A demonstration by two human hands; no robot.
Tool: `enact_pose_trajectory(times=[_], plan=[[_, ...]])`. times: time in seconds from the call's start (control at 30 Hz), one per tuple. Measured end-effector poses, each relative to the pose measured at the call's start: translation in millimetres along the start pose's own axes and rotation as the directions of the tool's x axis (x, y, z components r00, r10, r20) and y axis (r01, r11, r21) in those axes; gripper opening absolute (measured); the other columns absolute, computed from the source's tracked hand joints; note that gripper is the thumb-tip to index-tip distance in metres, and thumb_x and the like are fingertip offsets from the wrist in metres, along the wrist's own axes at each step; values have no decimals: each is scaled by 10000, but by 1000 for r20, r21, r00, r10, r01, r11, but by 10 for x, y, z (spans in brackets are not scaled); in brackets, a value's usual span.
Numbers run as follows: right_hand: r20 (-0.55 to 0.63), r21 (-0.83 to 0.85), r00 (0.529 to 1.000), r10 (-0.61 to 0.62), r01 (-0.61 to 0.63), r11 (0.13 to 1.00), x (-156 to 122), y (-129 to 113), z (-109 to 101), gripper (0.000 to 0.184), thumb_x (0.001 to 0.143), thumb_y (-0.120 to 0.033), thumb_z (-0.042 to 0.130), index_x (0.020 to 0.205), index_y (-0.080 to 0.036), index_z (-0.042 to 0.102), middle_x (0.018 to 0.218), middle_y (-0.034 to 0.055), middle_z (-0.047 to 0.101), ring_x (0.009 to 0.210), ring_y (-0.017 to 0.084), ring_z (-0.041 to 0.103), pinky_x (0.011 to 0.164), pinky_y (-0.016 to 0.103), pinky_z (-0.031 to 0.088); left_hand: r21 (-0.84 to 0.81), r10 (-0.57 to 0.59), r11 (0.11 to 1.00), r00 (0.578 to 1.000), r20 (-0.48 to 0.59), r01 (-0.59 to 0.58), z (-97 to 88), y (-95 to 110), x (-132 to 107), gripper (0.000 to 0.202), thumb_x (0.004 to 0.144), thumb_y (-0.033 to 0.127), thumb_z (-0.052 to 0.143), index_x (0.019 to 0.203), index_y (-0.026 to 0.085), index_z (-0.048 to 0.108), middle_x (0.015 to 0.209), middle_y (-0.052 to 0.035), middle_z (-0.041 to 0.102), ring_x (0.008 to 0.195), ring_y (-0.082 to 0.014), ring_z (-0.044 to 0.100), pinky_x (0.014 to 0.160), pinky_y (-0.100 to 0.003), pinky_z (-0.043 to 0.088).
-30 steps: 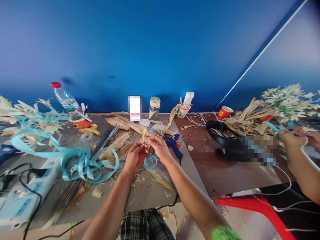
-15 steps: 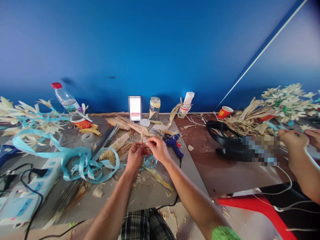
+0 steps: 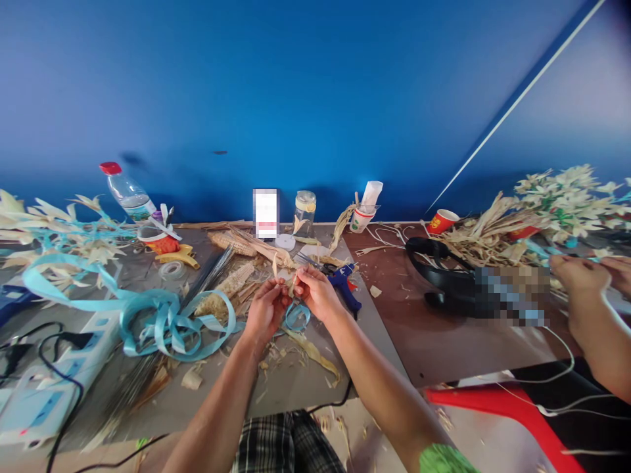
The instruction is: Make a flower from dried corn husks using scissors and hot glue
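Note:
Close together over the table, my left hand (image 3: pixel 266 307) and my right hand (image 3: pixel 318 292) pinch a pale strip of corn husk (image 3: pixel 292 284) between their fingertips. Its lower part is hidden by the fingers. Just under the hands lies a loop of light blue ribbon (image 3: pixel 297 316). A blue glue gun (image 3: pixel 346 286) rests right of my right hand. To the left of my left hand are a bare corncob (image 3: pixel 224 293) and a tangled heap of blue ribbon (image 3: pixel 158 322). A dried husk (image 3: pixel 315 355) lies below the hands.
A bundle of thin wires (image 3: pixel 133 381) and a white power strip (image 3: pixel 64 378) lie at left. Along the wall stand a plastic bottle (image 3: pixel 129 196), a phone (image 3: pixel 266 213), a jar (image 3: pixel 305 213) and paper cups. A co-worker's hands (image 3: pixel 584 276) are at right, beyond black headphones (image 3: pixel 438 269).
My right hand has turned and lowered slightly, its fingers now spread along the husk. My left hand has shifted a little, and more of the husk shows between them.

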State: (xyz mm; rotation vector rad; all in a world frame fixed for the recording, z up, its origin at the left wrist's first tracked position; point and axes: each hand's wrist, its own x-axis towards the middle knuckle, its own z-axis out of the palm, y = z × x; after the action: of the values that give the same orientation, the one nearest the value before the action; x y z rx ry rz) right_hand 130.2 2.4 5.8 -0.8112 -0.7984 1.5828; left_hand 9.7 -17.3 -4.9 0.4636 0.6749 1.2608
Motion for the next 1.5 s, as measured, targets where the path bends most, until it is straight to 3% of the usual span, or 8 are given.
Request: enact_pose_trajectory(times=[0.37,0.67,0.97,1.1,1.23,1.37,1.5], plan=[[-21,-182,993,-117,111,977,27,93,-9,208,687,-357,629,657,-179,526,598,-35,556,453,68,413,461,221,331,162,83,983,997,4,-83,37,-59,-14,220,638,273,734,760,137,612,636,15,583,540,-53,481,538,-171,379],[-59,-365,981,-182,149,919,29,131,3,207,695,-369,611,692,-174,544,602,-21,561,471,81,443,469,218,345,117,84,990,996,-39,-79,9,-68,18,284,562,250,786,731,138,587,598,30,584,492,-38,462,512,-161,354],[-44,-340,973,-225,197,919,30,105,-48,315,764,-470,548,795,-161,601,668,8,595,508,88,463,504,226,383,105,62,993,998,-28,-59,38,-30,-11,284,591,294,772,679,130,557,538,52,490,450,-26,403,522,-185,373],[30,-426,971,-238,227,876,-7,29,-28,257,738,-379,597,889,-175,636,667,-11,584,539,91,470,545,224,393,93,41,995,999,-28,-38,32,-21,-15,277,595,281,765,673,137,542,551,56,476,455,-28,402,540,-192,392],[103,-485,976,-194,219,846,-51,-11,22,171,716,-330,611,768,-169,635,610,-19,571,538,96,478,536,218,376,83,-9,996,1000,12,8,18,-19,-19,272,604,280,762,686,130,550,573,42,492,487,-38,429,544,-189,396],[44,-450,978,-204,201,870,-26,4,6,189,708,-351,627,693,-163,612,564,-31,534,510,88,445,516,217,351,95,-27,995,999,26,24,11,-29,-18,266,625,308,749,698,131,565,595,32,511,493,-41,437,536,-189,395],[-17,-293,971,-238,223,930,31,30,-52,210,720,-368,629,664,-173,574,515,-53,462,487,77,397,513,216,330,94,-14,995,1000,28,11,-1,-38,-7,250,640,313,739,694,130,578,604,28,513,481,-35,417,524,-188,390]])
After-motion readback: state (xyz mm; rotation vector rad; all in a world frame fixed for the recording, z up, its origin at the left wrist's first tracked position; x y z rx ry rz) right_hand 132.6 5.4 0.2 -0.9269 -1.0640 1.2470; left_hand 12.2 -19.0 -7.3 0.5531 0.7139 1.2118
